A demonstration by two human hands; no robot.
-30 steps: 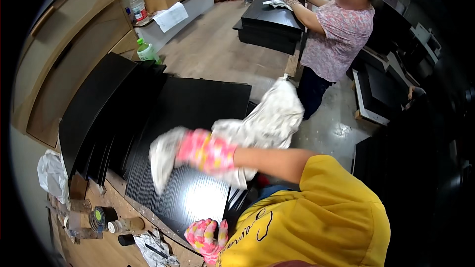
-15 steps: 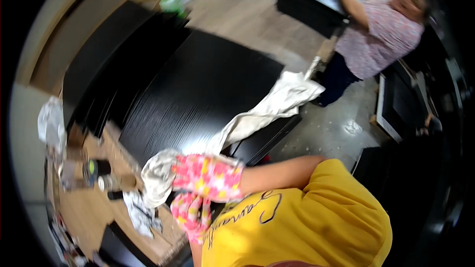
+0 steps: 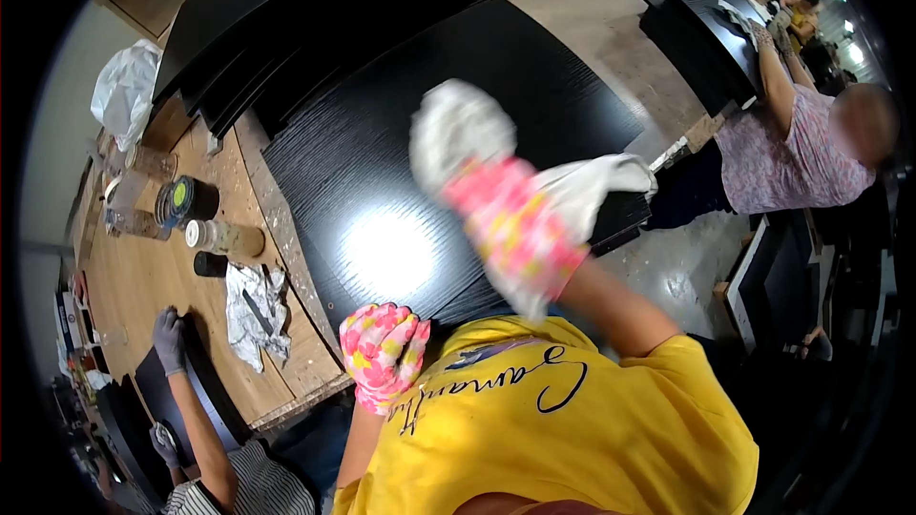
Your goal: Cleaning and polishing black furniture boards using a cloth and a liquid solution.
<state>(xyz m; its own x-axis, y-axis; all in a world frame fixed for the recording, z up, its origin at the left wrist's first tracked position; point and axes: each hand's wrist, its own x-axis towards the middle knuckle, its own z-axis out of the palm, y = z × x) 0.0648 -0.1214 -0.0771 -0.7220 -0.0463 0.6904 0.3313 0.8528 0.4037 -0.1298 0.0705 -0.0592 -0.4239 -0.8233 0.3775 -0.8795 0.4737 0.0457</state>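
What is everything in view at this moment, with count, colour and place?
black panel: one, black, centre, glare spot on it
stacked panels: several, black, top left
white cloth: one, white, on the black panel's right edge
wooden bench: one, brown, left
jars and tins: several, on the bench
co-worker: one, right, at another dark panel
grey-gloved hand: one, lower left
left hand: floral glove, at the panel's near edge
right hand: floral glove, holds the white cloth
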